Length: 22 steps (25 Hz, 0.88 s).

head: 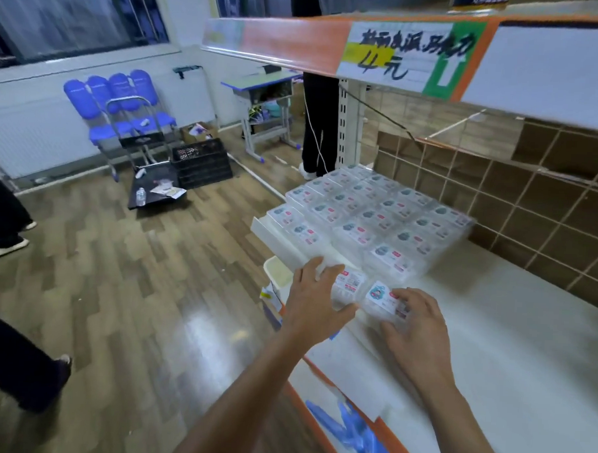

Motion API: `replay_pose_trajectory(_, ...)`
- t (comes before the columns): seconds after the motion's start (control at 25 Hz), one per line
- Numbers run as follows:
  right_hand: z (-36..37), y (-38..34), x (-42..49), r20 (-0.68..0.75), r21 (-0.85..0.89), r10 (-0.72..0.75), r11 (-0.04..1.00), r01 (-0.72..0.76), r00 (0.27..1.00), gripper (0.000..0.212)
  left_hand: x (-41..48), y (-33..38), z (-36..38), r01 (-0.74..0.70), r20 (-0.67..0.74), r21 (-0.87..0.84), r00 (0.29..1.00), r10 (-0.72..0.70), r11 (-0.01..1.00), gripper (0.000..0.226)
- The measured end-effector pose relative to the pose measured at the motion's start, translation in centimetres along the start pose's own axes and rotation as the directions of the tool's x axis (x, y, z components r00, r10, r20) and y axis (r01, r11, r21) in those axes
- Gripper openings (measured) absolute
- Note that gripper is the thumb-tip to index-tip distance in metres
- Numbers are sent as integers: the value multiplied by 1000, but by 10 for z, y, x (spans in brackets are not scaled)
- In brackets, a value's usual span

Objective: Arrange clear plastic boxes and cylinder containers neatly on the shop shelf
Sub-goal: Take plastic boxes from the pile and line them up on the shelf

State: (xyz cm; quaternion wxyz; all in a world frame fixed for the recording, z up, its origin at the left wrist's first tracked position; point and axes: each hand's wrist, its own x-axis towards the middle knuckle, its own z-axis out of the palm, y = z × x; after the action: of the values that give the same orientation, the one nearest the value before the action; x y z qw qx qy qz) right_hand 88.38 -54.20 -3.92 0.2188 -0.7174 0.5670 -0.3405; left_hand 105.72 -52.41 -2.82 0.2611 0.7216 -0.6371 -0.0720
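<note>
Several clear plastic boxes (370,215) with small printed labels stand stacked in rows at the left end of the white shelf (512,324). In front of the stacks, near the shelf's front edge, lie two more clear boxes side by side. My left hand (313,295) grips the left box (348,285), fingers over its far edge and thumb at its near side. My right hand (415,320) holds the right box (382,298), fingertips on its top and right side. No cylinder containers are in sight.
An upper shelf with an orange price strip (350,47) hangs overhead. A brown grid back panel (531,202) closes the shelf's rear. On the wood floor to the left stand blue chairs (118,98), a black crate (201,162), a cart and a desk. People stand nearby.
</note>
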Motion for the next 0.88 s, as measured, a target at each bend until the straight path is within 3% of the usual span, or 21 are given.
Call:
replay_pose_trajectory(0.32, 27, -28, 3, -114, -52, 116, 991, -122, 987, 45, 38, -46, 3, -195, -2, 51, 981, 195, 979, 65)
replay_pose_trajectory(0.52, 42, -42, 10, -196, -42, 149, 986, -160, 969, 46, 63, -66, 2, -371, -73, 153, 920, 385, 916, 57)
replay_pose_trajectory(0.88, 63, -46, 9, -238, -138, 216, 957, -253, 947, 51, 86, -86, 3, -544, -116, 98, 825, 553, 833, 58)
